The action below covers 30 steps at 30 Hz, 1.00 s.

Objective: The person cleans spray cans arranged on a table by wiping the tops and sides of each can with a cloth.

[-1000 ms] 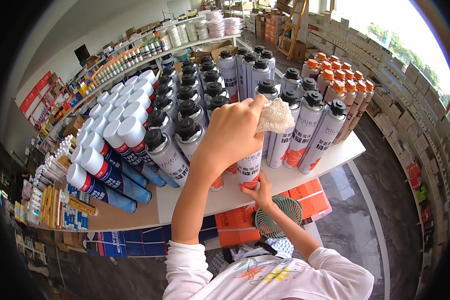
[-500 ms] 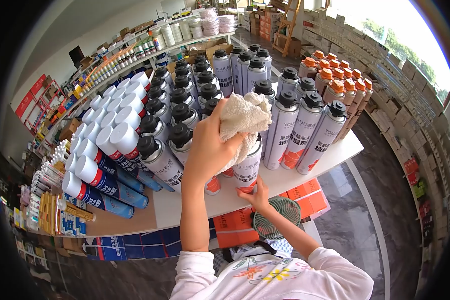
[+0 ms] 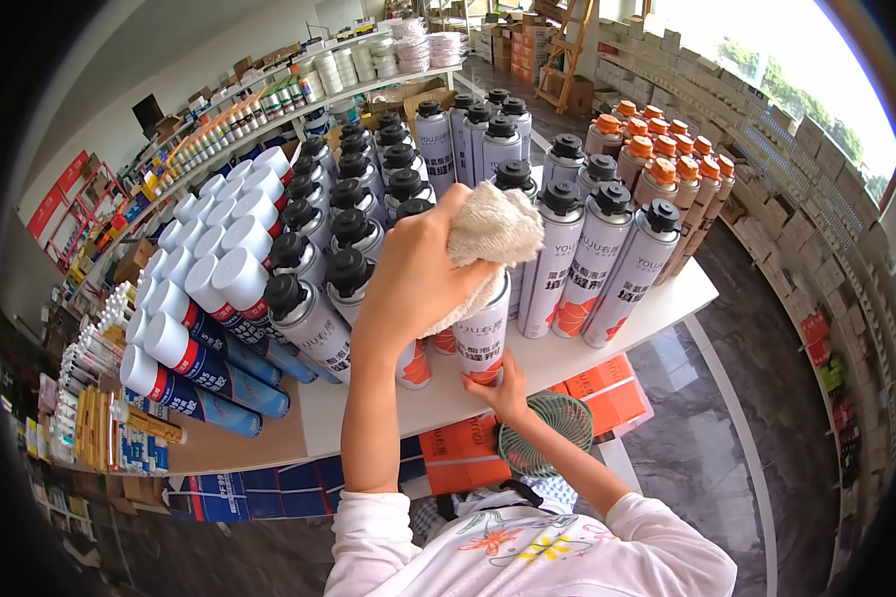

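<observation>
My left hand (image 3: 418, 269) is closed around a cream cloth (image 3: 493, 229), which covers the top of a spray foam can (image 3: 482, 343). That can stands upright at the table's front edge, white with dark lettering and a red pattern low down. Its cap is hidden behind the cloth. Low on the same can, the fingers of my right hand (image 3: 505, 390) grip its base. Black-capped cans of the same kind stand on both sides; a nearby one (image 3: 314, 328) is left of my left wrist, and another (image 3: 592, 259) is to the right.
White-capped blue cans (image 3: 204, 373) fill the table's left side; orange-capped cans (image 3: 657, 179) stand at its back right. Below the front edge of the white table (image 3: 702, 289) are a green mesh basket (image 3: 548, 433) and orange boxes (image 3: 607, 393). Stocked shelves line the walls.
The view has shifted slightly. My left hand and the cloth have turned a little at the can's top. My right hand stays at its base.
</observation>
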Motion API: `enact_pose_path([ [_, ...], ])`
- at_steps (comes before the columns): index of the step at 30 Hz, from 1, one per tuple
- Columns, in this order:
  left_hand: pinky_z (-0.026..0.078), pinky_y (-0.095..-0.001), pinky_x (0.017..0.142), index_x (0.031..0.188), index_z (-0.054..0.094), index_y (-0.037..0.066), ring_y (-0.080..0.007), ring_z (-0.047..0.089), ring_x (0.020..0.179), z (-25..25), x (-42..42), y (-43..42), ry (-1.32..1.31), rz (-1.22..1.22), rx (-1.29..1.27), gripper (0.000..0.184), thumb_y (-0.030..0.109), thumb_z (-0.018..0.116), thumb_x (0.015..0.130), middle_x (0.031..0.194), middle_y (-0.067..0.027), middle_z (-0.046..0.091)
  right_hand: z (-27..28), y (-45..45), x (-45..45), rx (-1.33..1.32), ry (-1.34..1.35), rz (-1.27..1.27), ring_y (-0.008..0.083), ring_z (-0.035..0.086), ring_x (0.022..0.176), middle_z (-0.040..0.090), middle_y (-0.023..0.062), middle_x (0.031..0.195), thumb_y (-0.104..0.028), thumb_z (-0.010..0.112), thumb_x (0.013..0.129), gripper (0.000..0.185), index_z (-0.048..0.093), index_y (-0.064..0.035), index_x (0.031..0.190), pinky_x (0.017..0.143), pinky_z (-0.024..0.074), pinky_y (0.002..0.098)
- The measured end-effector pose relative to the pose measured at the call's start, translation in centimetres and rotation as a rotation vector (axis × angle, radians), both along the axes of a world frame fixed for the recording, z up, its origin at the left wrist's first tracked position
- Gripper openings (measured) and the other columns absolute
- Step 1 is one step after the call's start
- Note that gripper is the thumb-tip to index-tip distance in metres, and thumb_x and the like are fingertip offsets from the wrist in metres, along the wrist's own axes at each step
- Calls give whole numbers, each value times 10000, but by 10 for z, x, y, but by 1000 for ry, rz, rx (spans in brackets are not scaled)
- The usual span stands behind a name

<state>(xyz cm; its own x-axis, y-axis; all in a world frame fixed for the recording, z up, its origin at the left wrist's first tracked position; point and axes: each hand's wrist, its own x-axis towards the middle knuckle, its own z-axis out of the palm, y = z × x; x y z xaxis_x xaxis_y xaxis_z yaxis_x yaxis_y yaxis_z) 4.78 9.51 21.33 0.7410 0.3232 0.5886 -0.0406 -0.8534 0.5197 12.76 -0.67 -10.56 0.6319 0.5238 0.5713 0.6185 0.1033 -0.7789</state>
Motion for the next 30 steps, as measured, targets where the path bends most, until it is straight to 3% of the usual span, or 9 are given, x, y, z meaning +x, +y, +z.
enact_pose_path([
  [8,529,-421,799,1107,569,-1,-421,671,961,-14,3,-4,-137,28,-216,369,54,737,783,947,-245,695,0,1,-4,19,-12,1,365,692,935,654,226,1101,-265,900,692,859,444,14,1364,783,564,406],
  [11,527,-367,819,1138,577,1,-340,712,938,-26,5,5,-208,9,-280,384,23,730,787,967,-195,715,4,0,-2,8,-10,5,362,694,934,653,226,1109,-270,899,693,862,440,16,1366,774,566,406],
  [14,512,-320,865,1198,587,3,-181,671,968,-35,0,9,-261,-48,-464,429,-2,727,792,1063,-118,712,1,1,-3,19,8,24,365,693,931,653,226,1097,-276,890,703,853,440,17,1365,770,566,408],
  [18,503,-313,908,1248,573,4,-169,653,1030,-50,-12,4,-349,-63,-437,493,-22,733,782,1129,-104,690,4,1,-3,-22,47,31,389,677,949,644,233,1090,-280,876,716,850,429,12,1377,792,559,431],
  [20,486,-308,958,1283,554,1,-151,618,1086,-62,-27,13,-411,-115,-597,550,-51,739,767,1192,-78,656,4,1,-3,-31,36,17,399,670,959,638,239,1092,-280,871,721,849,426,11,1383,800,556,440],
  [25,432,-306,1025,1293,553,4,-164,577,1140,-45,-63,-2,-596,117,-315,600,-88,738,729,1249,-76,604,5,1,-4,-73,116,46,424,655,992,599,270,1175,-298,859,733,864,409,14,1400,811,554,449],
  [27,415,-309,1038,1285,560,-10,-171,568,1150,-27,-77,-9,-656,152,-253,597,-88,730,718,1261,-75,594,20,-10,-3,-198,214,130,428,603,1122,543,284,1278,-307,866,724,962,322,29,1442,908,522,460],
  [29,441,-311,1007,1280,571,1,-182,596,1119,-11,-85,-3,-653,177,-49,616,-90,728,691,1236,-88,625,31,-16,-4,-104,75,97,378,530,1275,495,274,1366,-249,861,717,961,286,20,1438,1042,449,457],
  [30,441,-311,1007,1280,571,1,-182,596,1119,-1,-85,-4,-656,184,-46,616,-90,728,691,1236,-88,625,32,-18,-2,-62,38,126,389,428,1363,412,273,1444,-225,853,711,1044,192,23,1479,1124,359,472],
])
